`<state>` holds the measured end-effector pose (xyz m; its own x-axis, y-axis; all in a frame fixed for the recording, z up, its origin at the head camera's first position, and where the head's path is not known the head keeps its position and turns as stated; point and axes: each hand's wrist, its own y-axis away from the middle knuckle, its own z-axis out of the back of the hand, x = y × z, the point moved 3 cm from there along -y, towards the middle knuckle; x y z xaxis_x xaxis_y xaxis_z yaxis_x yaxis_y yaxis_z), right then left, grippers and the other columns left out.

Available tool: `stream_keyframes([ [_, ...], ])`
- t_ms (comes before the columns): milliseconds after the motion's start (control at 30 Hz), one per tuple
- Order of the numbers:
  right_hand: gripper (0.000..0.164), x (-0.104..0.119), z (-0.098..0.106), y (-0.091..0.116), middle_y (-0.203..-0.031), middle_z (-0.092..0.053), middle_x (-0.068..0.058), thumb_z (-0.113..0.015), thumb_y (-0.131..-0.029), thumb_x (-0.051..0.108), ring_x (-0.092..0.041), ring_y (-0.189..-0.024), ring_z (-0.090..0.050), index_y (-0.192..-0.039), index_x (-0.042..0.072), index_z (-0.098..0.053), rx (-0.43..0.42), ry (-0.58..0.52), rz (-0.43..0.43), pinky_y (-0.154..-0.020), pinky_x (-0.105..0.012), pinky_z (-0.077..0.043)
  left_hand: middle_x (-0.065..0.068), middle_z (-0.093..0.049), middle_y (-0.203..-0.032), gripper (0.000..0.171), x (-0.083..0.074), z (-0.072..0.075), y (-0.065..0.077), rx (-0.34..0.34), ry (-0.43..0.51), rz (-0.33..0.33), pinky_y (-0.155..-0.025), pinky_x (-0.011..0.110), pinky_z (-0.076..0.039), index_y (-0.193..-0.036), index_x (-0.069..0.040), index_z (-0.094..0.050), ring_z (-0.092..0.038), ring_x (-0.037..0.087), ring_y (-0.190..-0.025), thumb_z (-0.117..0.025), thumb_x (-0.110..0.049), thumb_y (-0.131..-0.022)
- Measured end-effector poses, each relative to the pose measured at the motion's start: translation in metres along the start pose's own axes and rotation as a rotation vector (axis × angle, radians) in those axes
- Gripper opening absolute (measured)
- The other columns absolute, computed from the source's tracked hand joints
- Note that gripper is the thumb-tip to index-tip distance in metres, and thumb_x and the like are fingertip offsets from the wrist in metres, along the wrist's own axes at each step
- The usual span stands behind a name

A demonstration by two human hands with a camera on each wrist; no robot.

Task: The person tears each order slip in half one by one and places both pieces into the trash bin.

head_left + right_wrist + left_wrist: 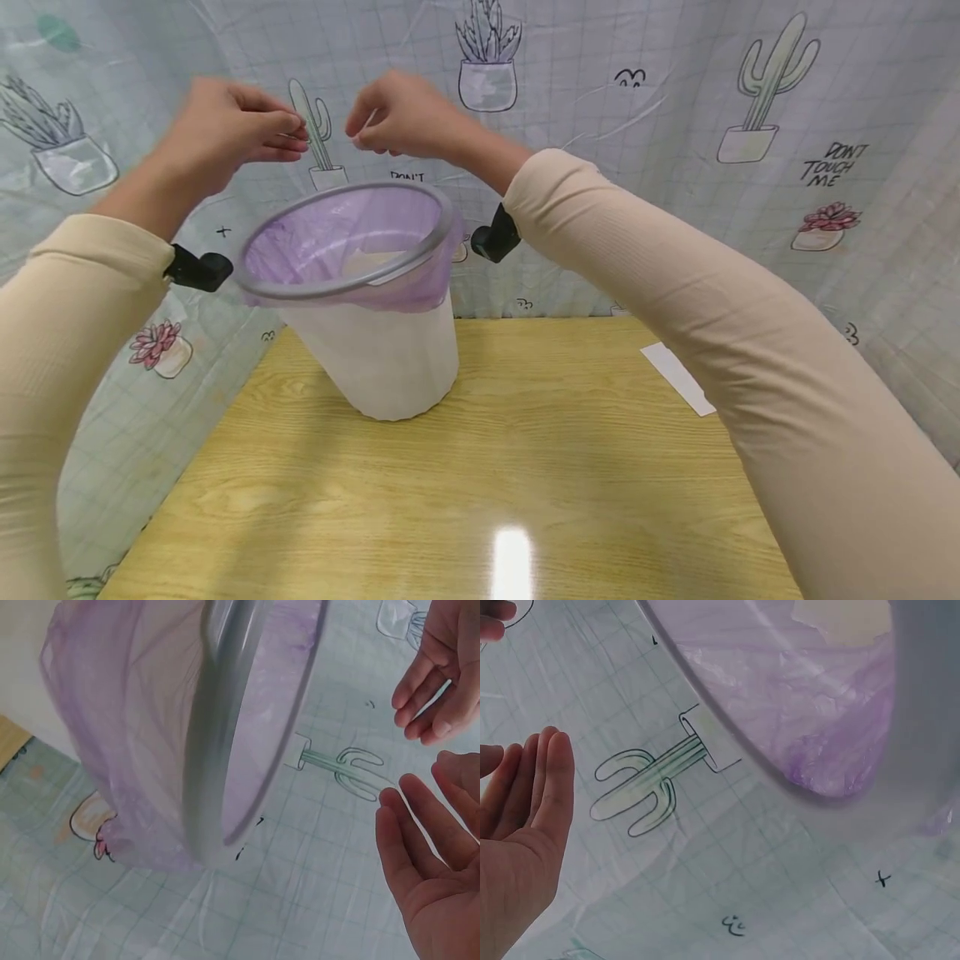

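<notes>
A white trash bin (375, 358) stands on the wooden table, lined with a purple plastic bag (337, 225) folded over its top. A grey ring (442, 233) circles the mouth over the bag. Above the far left of the rim is my left hand (232, 125), fingers slightly bent and nothing in them. My right hand (408, 117) hovers across from it, above the far side of the rim, loosely curled and empty. The two hands face each other with a gap between them. Inside the bin lies a pale beige piece (847, 619).
A white strip of card or paper (678, 379) lies on the wooden table (487, 467) at the right, partly behind my right forearm. Behind the table hangs a cactus-print cloth (585, 208), which also runs along the left side.
</notes>
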<state>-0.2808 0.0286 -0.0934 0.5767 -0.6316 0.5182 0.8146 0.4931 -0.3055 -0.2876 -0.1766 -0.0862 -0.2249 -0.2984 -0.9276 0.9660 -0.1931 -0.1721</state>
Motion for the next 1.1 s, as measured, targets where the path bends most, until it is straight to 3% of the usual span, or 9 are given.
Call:
stream_keyframes([
  [200,0.023,-0.020,0.007,0.009,-0.099,-0.068,-0.001,-0.062,-0.092,0.024,-0.011,-0.085,-0.061,-0.111,0.015,-0.069,-0.021,0.008,-0.032,-0.076,-0.021,-0.049,0.009,-0.067,-0.095,0.026,-0.004,-0.016,0.008,0.041,-0.018,-0.036,-0.073,0.025,-0.054,-0.101,0.004,-0.066,-0.069,0.018,-0.082,-0.073,-0.013,-0.083],
  [333,0.023,-0.040,0.015,0.021,-0.103,-0.067,0.000,-0.062,-0.092,0.025,-0.012,-0.088,-0.061,-0.111,0.014,-0.069,-0.021,0.006,-0.062,-0.080,-0.023,-0.050,0.009,-0.062,-0.103,0.035,-0.008,-0.034,0.019,0.064,-0.117,-0.081,-0.076,0.021,-0.053,-0.112,0.003,-0.062,-0.066,0.019,-0.092,-0.070,-0.020,-0.086],
  [533,0.026,-0.067,0.029,0.045,-0.110,-0.065,-0.003,-0.062,-0.092,0.027,-0.014,-0.093,-0.061,-0.113,0.012,-0.068,-0.007,-0.009,-0.097,-0.082,-0.025,-0.052,0.008,-0.063,-0.111,0.037,-0.012,-0.074,0.040,0.136,-0.297,-0.154,-0.080,0.020,-0.052,-0.119,0.000,-0.061,-0.064,0.017,-0.098,-0.063,-0.025,-0.092],
  [700,0.028,-0.092,0.039,0.071,-0.109,-0.065,-0.004,-0.060,-0.094,0.026,-0.012,-0.095,-0.063,-0.114,0.007,-0.066,0.007,-0.015,-0.106,-0.081,-0.025,-0.053,0.006,-0.066,-0.112,0.033,-0.015,-0.110,0.055,0.225,-0.352,-0.175,-0.082,0.024,-0.053,-0.118,-0.006,-0.063,-0.065,0.016,-0.097,-0.062,-0.026,-0.092],
  [833,0.027,-0.108,0.046,0.095,-0.109,-0.065,-0.007,-0.059,-0.095,0.023,-0.014,-0.096,-0.064,-0.113,0.004,-0.065,0.026,-0.045,-0.133,-0.079,-0.027,-0.054,0.007,-0.065,-0.115,0.031,-0.018,-0.125,0.062,0.265,-0.337,-0.197,-0.084,0.027,-0.052,-0.117,-0.007,-0.064,-0.065,0.017,-0.098,-0.062,-0.027,-0.092],
  [1100,0.027,-0.126,0.049,0.148,-0.107,-0.069,-0.010,-0.060,-0.094,0.026,-0.014,-0.087,-0.068,-0.111,0.006,-0.067,0.046,0.009,-0.148,-0.076,-0.023,-0.054,0.008,-0.063,-0.114,0.027,-0.015,-0.134,0.075,0.277,-0.222,-0.223,-0.086,0.032,-0.052,-0.115,-0.005,-0.064,-0.063,0.022,-0.102,-0.063,-0.020,-0.092],
])
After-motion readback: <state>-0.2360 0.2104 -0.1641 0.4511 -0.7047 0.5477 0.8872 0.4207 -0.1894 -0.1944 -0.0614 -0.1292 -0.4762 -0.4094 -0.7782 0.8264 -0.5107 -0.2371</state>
